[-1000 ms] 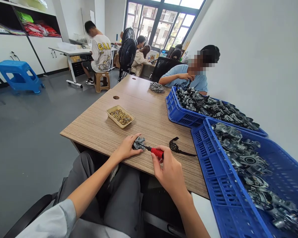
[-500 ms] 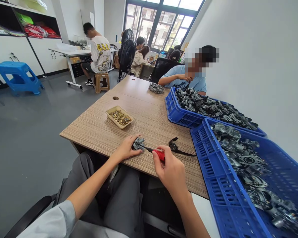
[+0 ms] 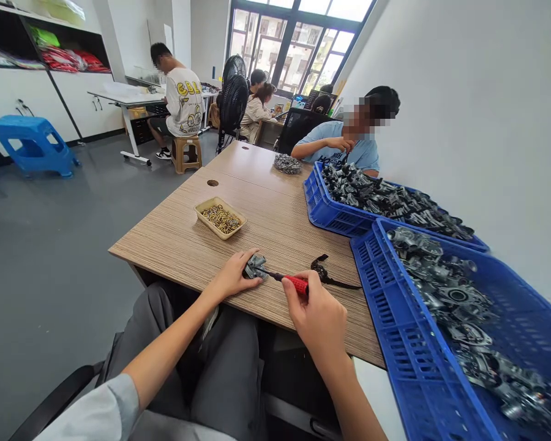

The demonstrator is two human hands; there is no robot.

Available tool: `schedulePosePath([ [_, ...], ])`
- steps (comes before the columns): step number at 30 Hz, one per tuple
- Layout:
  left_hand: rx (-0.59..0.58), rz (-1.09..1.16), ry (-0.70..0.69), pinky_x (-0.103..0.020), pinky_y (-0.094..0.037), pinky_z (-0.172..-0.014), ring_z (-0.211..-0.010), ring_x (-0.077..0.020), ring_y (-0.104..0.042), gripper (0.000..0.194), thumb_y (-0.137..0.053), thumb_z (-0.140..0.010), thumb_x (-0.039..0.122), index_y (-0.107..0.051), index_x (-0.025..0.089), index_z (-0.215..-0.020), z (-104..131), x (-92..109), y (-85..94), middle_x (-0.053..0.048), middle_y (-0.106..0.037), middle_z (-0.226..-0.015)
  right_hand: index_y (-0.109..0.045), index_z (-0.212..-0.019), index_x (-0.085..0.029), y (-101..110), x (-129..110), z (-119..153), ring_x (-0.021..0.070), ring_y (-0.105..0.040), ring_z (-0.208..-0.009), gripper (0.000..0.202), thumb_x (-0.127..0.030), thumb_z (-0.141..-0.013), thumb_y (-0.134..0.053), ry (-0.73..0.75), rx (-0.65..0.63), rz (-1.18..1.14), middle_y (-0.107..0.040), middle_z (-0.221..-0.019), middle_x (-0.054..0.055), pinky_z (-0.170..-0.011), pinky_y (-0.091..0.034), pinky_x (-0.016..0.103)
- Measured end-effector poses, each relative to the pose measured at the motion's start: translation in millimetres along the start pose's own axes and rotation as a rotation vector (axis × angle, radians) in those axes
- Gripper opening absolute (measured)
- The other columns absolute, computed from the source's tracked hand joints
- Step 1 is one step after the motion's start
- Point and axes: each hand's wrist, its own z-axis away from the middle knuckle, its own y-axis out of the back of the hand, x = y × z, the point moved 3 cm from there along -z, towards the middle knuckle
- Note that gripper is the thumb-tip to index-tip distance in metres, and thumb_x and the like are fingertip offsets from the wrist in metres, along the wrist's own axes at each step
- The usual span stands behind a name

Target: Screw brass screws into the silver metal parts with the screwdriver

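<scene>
My left hand (image 3: 236, 275) is closed around a small grey metal casting (image 3: 256, 267) and steadies it on the wood-grain table (image 3: 174, 245) near its front edge. In my right hand (image 3: 319, 312) is a screwdriver with a red handle (image 3: 296, 284), gripped between thumb and fingers. Its dark shaft points left, and the tip meets the casting; the exact contact spot is too small to make out. Just beyond my right hand lies a black wristwatch (image 3: 321, 269) with its strap spread out. A beige tray (image 3: 206, 228) of brass-coloured screws sits past my left hand.
Two blue crates stand on the right: the near crate (image 3: 381, 324) holds metal castings, the far crate (image 3: 319, 199) dark metal parts. A pile of small parts (image 3: 287, 163) lies at the table's far end, by a seated person in blue (image 3: 335, 141). A blue stool (image 3: 34, 144) stands left.
My right hand has shifted slightly right and its grip on the screwdriver has turned, showing more of the red handle. My left hand and the casting stay in place.
</scene>
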Motion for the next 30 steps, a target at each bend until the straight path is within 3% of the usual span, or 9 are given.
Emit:
schedulePosePath([
  [5,0.000,0.004,0.003,-0.046,-0.049,-0.107,-0.123,-0.0314,-0.061,0.081,-0.081,-0.082,0.039,-0.044,0.020,-0.153,0,1,0.9,-0.014,-0.065,-0.133,-0.059,-0.098,-0.022,-1,2,-1,0.0184,-0.066,-0.054,0.030,-0.050,-0.106,-0.050,-0.001,-0.037,-0.054,-0.068,-0.063,-0.002,-0.054,-0.037,0.027],
  [10,0.006,0.015,-0.002,-0.046,-0.048,-0.109,-0.125,-0.0314,-0.061,0.081,-0.080,-0.083,0.040,-0.044,0.021,-0.153,1,-1,0.1,-0.014,-0.065,-0.135,-0.058,-0.110,-0.021,0,-4,0,0.0198,-0.073,-0.081,0.015,-0.033,-0.105,-0.052,0.183,-0.087,-0.209,-0.074,-0.094,0.005,-0.073,-0.052,0.029],
  [14,0.010,0.023,0.003,-0.046,-0.048,-0.108,-0.124,-0.0312,-0.062,0.081,-0.080,-0.082,0.040,-0.045,0.021,-0.152,1,-1,0.5,-0.014,-0.065,-0.135,-0.061,-0.113,-0.022,2,-8,-1,0.0216,-0.070,-0.091,0.014,-0.028,-0.105,-0.051,0.281,-0.119,-0.226,-0.073,-0.100,0.007,-0.079,-0.054,0.032],
  [17,0.013,0.029,-0.001,-0.046,-0.048,-0.109,-0.124,-0.0310,-0.062,0.080,-0.080,-0.083,0.041,-0.045,0.022,-0.152,1,0,1.0,-0.013,-0.065,-0.135,-0.062,-0.113,-0.022,2,-6,-1,0.0220,-0.071,-0.092,0.018,-0.033,-0.106,-0.050,0.214,-0.106,-0.192,-0.074,-0.101,0.008,-0.078,-0.053,0.032],
  [22,0.012,0.035,0.003,-0.047,-0.048,-0.110,-0.124,-0.0302,-0.061,0.081,-0.081,-0.082,0.040,-0.044,0.024,-0.153,1,0,0.3,-0.012,-0.065,-0.135,-0.062,-0.105,-0.022,0,1,-1,0.0197,-0.069,-0.074,0.026,-0.045,-0.106,-0.050,0.059,-0.087,-0.110,-0.074,-0.087,0.004,-0.064,-0.046,0.028],
  [30,0.011,0.035,0.014,-0.046,-0.048,-0.110,-0.126,-0.0304,-0.061,0.081,-0.080,-0.082,0.040,-0.044,0.022,-0.153,2,-1,0.0,-0.013,-0.065,-0.134,-0.061,-0.111,-0.022,1,-2,-2,0.0229,-0.071,-0.093,0.017,-0.034,-0.107,-0.049,0.214,-0.109,-0.185,-0.073,-0.100,0.008,-0.080,-0.054,0.033],
])
